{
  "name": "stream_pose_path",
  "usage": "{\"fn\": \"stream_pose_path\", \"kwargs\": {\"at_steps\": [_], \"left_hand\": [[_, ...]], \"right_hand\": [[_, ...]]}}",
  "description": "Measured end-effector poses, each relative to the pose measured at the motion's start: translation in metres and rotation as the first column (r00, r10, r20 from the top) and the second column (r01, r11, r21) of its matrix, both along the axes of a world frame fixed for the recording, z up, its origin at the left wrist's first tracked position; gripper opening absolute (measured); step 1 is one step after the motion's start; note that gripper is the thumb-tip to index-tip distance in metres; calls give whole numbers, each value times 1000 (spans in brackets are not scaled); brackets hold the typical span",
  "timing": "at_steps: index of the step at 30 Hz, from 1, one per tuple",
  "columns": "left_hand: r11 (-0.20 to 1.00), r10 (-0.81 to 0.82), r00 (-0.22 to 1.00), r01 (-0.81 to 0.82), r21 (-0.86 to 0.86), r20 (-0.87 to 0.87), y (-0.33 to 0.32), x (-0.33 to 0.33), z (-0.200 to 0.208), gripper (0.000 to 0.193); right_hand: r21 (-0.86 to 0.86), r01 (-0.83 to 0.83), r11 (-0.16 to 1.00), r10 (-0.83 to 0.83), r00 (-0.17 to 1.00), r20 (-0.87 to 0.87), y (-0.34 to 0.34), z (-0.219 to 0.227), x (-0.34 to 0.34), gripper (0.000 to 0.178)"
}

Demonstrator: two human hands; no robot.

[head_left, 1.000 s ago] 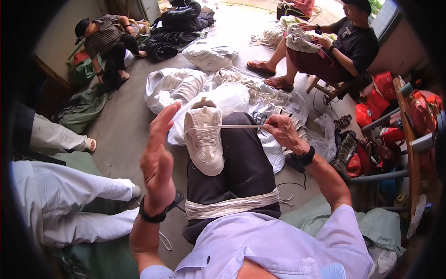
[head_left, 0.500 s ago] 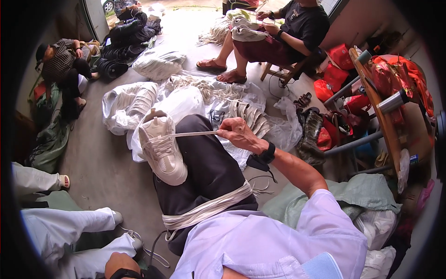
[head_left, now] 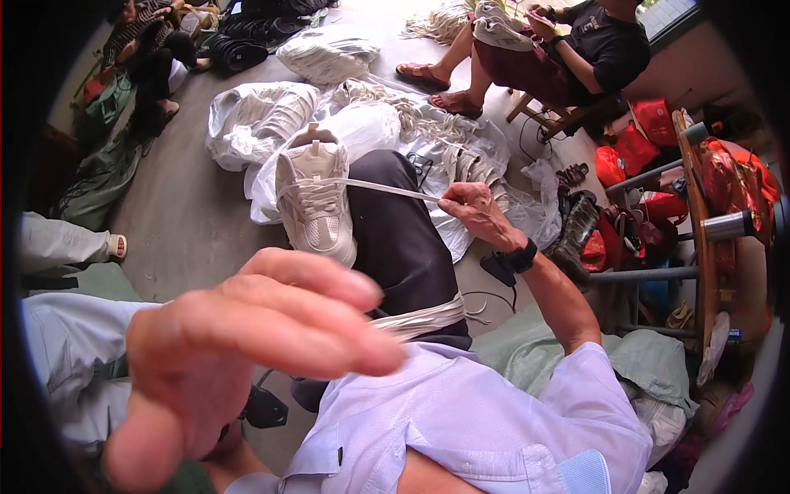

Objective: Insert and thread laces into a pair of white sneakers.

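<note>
Cream sneaker (head_left: pixel 317 202), shoelace (head_left: pixel 391 190) drawn straight.
Right hand (head_left: pixel 484 216) closed, pinching shoelace; left hand (head_left: pixel 239 337) (foreground, blurred) loosely extended, thumb apart, grasping nothing.

Right grip (head_left: pixel 481 214) pinching taut lace (head_left: pixel 391 189), cream sneaker (head_left: pixel 317 193) on lap (head_left: pixel 395 239), left grip (head_left: pixel 243 337) raised, blurred

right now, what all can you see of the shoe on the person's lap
The off-white shoe rests on the dark trousers, toe toward the wearer, opening away. It shows a heel loop, tongue and mesh-like toe panel. Its flat, pale lace crisscrosses the front; one strand runs straight to the right hand. The blurred left hand overlaps its toe in view.
</note>
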State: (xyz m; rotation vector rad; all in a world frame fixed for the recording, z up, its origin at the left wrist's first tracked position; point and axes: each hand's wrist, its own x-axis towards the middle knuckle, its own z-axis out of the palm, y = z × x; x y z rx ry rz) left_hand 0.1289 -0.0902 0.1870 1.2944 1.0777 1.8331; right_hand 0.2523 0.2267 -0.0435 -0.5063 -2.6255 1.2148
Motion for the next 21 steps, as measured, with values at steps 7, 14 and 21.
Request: {"fn": "stream_pose_path", "kwargs": {"at_steps": [7, 14, 21], "left_hand": [[586, 659, 751, -483, -651, 36, -18, -87, -229, 34], [411, 664, 727, -159, -898, 175, 4, -89, -283, 59], [736, 387, 671, 189, -651, 632, 5, -136, -315, 65]], "right_hand": [[-30, 99, 995, -98, 994, 43, 26, -2, 39, 25], [-57, 111, 992, -105, 989, 100, 42, -7, 63, 25], [31, 168, 985, -171, 956, 239, 91, 19, 106, 24]]}}
